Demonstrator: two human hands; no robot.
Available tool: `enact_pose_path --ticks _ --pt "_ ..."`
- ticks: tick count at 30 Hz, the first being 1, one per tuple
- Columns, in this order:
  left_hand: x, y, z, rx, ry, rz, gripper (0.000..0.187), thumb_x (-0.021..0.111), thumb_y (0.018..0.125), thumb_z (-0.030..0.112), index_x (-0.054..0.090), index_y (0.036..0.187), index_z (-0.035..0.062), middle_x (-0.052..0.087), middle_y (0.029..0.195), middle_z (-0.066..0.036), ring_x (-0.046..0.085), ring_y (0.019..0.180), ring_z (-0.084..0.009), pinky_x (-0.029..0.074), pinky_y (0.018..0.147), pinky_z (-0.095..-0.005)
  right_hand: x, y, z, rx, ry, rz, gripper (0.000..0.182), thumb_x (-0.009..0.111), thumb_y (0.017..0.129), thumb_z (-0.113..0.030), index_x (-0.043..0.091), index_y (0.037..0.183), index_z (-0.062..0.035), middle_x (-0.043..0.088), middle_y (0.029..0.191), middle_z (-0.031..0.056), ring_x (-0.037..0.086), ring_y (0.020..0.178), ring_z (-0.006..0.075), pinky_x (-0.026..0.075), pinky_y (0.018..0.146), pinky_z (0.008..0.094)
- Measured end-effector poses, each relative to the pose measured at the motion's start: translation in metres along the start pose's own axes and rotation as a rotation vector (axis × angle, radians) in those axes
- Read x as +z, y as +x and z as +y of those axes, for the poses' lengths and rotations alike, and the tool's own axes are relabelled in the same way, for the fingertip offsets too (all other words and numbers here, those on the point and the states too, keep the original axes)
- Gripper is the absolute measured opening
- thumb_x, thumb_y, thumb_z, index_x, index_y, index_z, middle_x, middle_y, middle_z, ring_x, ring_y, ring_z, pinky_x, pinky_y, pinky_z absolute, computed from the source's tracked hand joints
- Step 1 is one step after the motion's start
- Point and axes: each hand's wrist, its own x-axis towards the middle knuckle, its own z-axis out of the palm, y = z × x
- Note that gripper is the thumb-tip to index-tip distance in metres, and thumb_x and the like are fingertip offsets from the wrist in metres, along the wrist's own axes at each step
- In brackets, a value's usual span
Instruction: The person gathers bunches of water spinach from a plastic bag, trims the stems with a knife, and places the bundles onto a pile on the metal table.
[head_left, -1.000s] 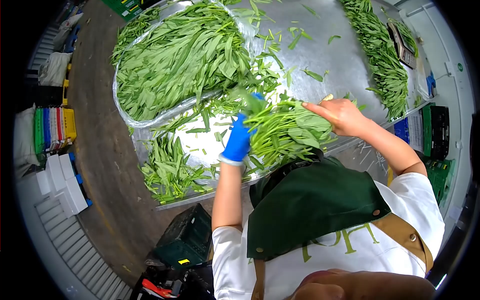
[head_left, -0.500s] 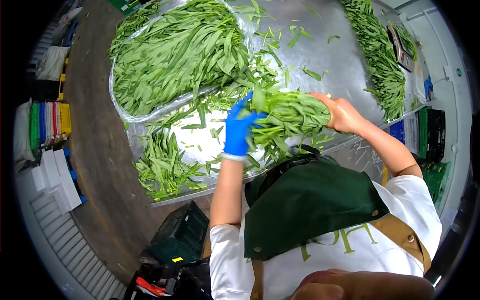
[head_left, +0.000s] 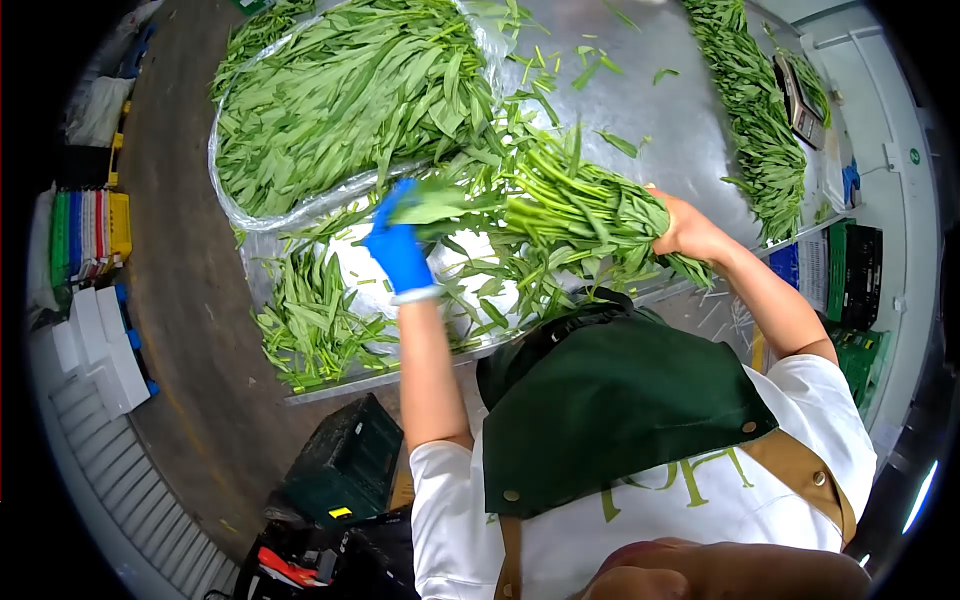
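My right hand (head_left: 690, 228) is closed around the leafy end of a bunch of water spinach (head_left: 575, 205), whose cut stems point left over the table. In a blue glove, my left hand (head_left: 395, 240) is left of the bunch, pinching some loose water spinach leaves (head_left: 445, 203) that trail toward the stems. Motion blurs the glove and these leaves. Below the left hand lies a heap of loose greens (head_left: 318, 325). A large clear plastic bag (head_left: 228, 195) full of water spinach lies behind it.
Bunches stand in a row (head_left: 745, 120) along the metal table's (head_left: 680, 110) right side, beside a scale (head_left: 803, 118). Cut stem bits and leaves are scattered over the table. A dark green crate (head_left: 345, 455) stands on the floor at the near left.
My left hand has moved left, away from the bunch, drawing leaves with it. The right hand keeps its hold, and the bunch's stems now show more plainly.
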Motion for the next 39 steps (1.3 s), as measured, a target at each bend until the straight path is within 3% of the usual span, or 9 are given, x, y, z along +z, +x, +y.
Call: enact_pose_path --ticks 3,7,10,12,17,23,31,35,39 --pt "-0.014 0.007 0.011 0.216 0.171 0.036 0.028 0.065 0.081 -0.001 0.068 0.110 0.0002 0.068 0.105 -0.011 0.064 0.091 -0.0167 0.053 0.082 -0.0282 -0.001 -0.004 0.003 0.030 0.044 0.044 0.067 0.060 0.062 0.010 0.048 0.127 0.0007 0.059 0.108 0.0033 0.052 0.105 0.0138 0.037 0.098 0.0275" --pt "0.040 -0.046 -0.014 0.138 0.331 -0.450 0.069 0.070 0.082 0.008 0.037 0.142 0.0064 0.053 0.132 -0.017 0.055 0.114 -0.0208 0.048 0.093 -0.0323 0.013 -0.001 -0.009 0.005 0.036 0.065 0.062 0.060 0.062 0.010 0.050 0.123 0.0017 0.059 0.106 0.0033 0.053 0.101 0.0133 0.039 0.095 0.0274" --pt "0.062 -0.063 -0.041 0.395 0.855 -0.330 0.075 0.067 0.082 0.005 0.030 0.146 0.0132 0.052 0.131 -0.015 0.053 0.117 -0.0213 0.047 0.092 -0.0326 0.014 0.000 -0.003 0.052 0.047 0.047 0.063 0.061 0.063 0.009 0.050 0.124 0.0012 0.060 0.105 0.0030 0.054 0.098 0.0135 0.042 0.091 0.0275" --pt "0.032 -0.037 -0.051 0.342 1.000 -0.306 0.053 0.054 0.084 0.000 0.050 0.134 0.0177 0.061 0.103 -0.013 0.062 0.078 -0.0208 0.050 0.066 -0.0336 0.011 -0.002 -0.002 0.087 0.080 0.016 0.062 0.061 0.063 0.009 0.050 0.124 0.0010 0.061 0.105 0.0035 0.055 0.097 0.0136 0.044 0.087 0.0278" --pt "-0.007 0.011 -0.010 0.127 0.172 -0.169 0.020 0.057 0.092 0.011 0.062 0.110 0.0035 0.065 0.092 -0.007 0.060 0.075 -0.0118 0.050 0.064 -0.0267 -0.016 -0.016 0.014 0.159 0.128 -0.098 0.055 0.061 0.063 0.008 0.057 0.117 0.0007 0.065 0.102 0.0055 0.060 0.093 0.0142 0.051 0.076 0.0292" --pt "0.059 -0.057 -0.035 -0.029 0.097 -0.746 0.076 0.074 0.075 0.001 0.039 0.142 0.0063 0.053 0.129 -0.007 0.053 0.109 -0.0161 0.043 0.097 -0.0291 -0.007 -0.008 0.024 0.059 0.181 -0.151 0.057 0.062 0.059 0.010 0.059 0.115 0.0005 0.065 0.104 0.0038 0.059 0.096 0.0141 0.049 0.081 0.0294" --pt "0.003 0.005 0.017 0.064 -0.040 -0.161 0.030 0.061 0.085 0.000 0.061 0.114 -0.0035 0.068 0.104 -0.011 0.065 0.081 -0.0162 0.054 0.072 -0.0268 -0.035 -0.024 0.030 0.200 0.330 -0.150 0.088 0.067 0.054 -0.005 0.039 0.137 -0.0025 0.061 0.111 0.0117 0.062 0.081 0.0179 0.049 0.054 0.0271" --pt "0.042 -0.029 0.003 -0.045 0.268 -0.723 0.066 0.080 0.072 0.018 0.051 0.129 0.0014 0.064 0.109 -0.010 0.064 0.089 -0.0181 0.053 0.078 -0.0315 -0.033 -0.015 0.040 0.148 0.350 -0.162 0.091 0.068 0.054 -0.008 0.037 0.139 -0.0027 0.061 0.110 0.0126 0.062 0.079 0.0189 0.049 0.053 0.0292" --pt "0.070 -0.066 -0.039 0.177 0.784 -0.858 0.054 0.076 0.075 0.032 0.059 0.115 0.0009 0.059 0.116 -0.023 0.056 0.107 -0.0344 0.045 0.091 -0.0420 -0.027 -0.010 0.034 0.093 0.312 -0.215 0.094 0.070 0.052 -0.003 0.037 0.139 -0.0024 0.055 0.124 0.0076 0.057 0.098 0.0143 0.050 0.066 0.0275"
